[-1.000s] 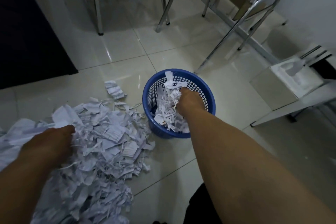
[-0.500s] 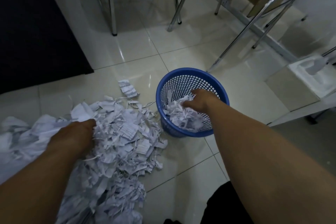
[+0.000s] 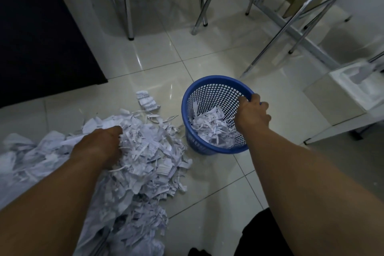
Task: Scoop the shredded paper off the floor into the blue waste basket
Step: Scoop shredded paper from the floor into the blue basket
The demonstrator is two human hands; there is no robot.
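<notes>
Right hand: fingers curled over the rim of the blue waste basket, round mesh plastic, part-filled with strips. Left hand: fingertips buried in the shredded paper heaped on the glossy tiled floor; its grasp cannot be told. The heap is cut off at the left edge.

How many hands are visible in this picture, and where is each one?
2. The left hand rests on the shredded paper on the floor, fingertips hidden in it. The right hand grips the rim of the blue waste basket.
</notes>
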